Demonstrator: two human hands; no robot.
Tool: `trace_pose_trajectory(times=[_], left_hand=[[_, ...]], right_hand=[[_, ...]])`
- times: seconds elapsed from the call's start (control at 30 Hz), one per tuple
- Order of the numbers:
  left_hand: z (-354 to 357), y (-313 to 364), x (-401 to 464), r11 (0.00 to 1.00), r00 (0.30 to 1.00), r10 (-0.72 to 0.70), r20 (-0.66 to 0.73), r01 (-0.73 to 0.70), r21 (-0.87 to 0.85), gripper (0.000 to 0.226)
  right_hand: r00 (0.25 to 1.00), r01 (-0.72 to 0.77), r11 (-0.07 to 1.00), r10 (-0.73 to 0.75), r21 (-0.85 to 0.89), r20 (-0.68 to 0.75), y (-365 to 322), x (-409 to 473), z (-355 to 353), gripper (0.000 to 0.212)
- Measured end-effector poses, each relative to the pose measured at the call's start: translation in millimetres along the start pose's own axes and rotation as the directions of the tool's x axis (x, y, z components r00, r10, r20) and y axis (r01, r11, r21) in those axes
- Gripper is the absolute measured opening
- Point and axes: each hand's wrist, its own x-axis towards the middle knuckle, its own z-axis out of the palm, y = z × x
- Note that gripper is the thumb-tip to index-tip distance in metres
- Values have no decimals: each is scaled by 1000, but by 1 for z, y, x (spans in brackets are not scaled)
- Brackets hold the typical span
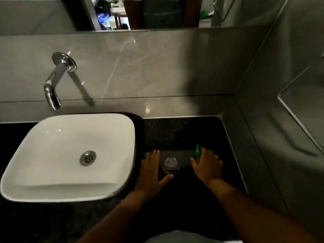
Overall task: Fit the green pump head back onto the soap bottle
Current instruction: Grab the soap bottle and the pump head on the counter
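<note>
A clear soap bottle (171, 164) stands upright on the dark granite counter (180, 132), seen from above with its neck uncovered. My left hand (152, 174) is spread open just left of it, thumb reaching toward its base; I cannot tell if it touches. The green pump head (197, 152) lies on the counter to the right of the bottle. My right hand (207, 168) rests over it with fingers curled around it, hiding its lower part.
A white square basin (52, 193) sits on the counter at the left, with a chrome wall tap (52, 95) above it. Grey tiled walls close the back and right side. A mirror runs along the top.
</note>
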Motion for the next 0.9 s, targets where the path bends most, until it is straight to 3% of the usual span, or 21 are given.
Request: trace_pose_trajectory(times=[0.07, 0.13, 0.27, 0.4, 0.47, 0.53, 0.7, 0.8, 0.9], left_hand=[[6, -1, 7, 974, 996, -41, 76, 57, -220, 96], [7, -1, 16, 945, 997, -14, 79, 39, -324, 87], [4, -4, 39, 950, 993, 70, 90, -39, -309, 57], [2, -9, 49, 948, 986, 3, 165, 49, -313, 54], [5, -15, 51, 950, 978, -30, 209, 93, -297, 58], [9, -20, 51, 938, 969, -61, 241, 138, -319, 51], [16, -25, 54, 931, 961, -83, 265, 170, -324, 41], [17, -23, 54, 934, 962, -64, 265, 151, -324, 48], [16, -18, 55, 933, 961, -68, 267, 157, -325, 51]], right_hand=[[972, -230, 954, 219, 192, 81, 3, 13, 4, 57], [934, -340, 900, 289, 274, 208, 5, 25, 9, 60], [932, -303, 934, 250, 188, 261, 3, 48, 20, 57], [935, -260, 956, 213, 138, 285, 8, 67, 27, 37], [931, -265, 943, 196, 200, 306, 2, 75, 23, 27], [937, -283, 881, 169, 379, 307, -11, 86, 13, 22], [999, -33, 608, -14, 793, 52, -61, 101, -50, 12], [994, 97, 483, -89, 870, -61, -86, 97, -80, 14], [970, 219, 446, -197, 868, -144, -98, 89, -85, 16]])
